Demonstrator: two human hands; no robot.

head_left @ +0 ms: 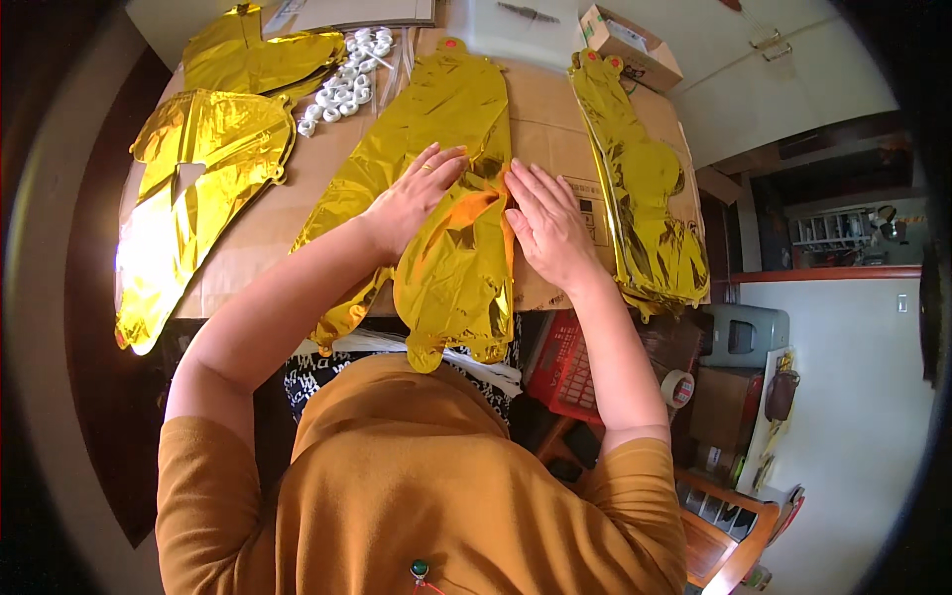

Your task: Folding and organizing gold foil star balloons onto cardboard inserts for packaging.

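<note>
A flat gold foil balloon (436, 119) lies lengthwise on the cardboard in front of me, its lower end hanging over the near edge. My left hand (415, 198) rests on its left side, fingers stretched out and a ring on one of them. On the right edge of the same balloon lies my right hand (548, 220), open, with its fingers pointing away from me. Between the two hands the foil is creased and shows orange reflections. To the right is a stack of flat gold foil balloons (643, 183). More gold foil pieces (223, 149) lie at the left.
Brown cardboard (560, 129) covers the table. Several small white rolls (347, 89) are heaped at the back left. A small open carton (633, 48) stands at the back right. Below the table are a red plastic basket (567, 372), a tape roll (677, 388) and a grey stool (746, 332).
</note>
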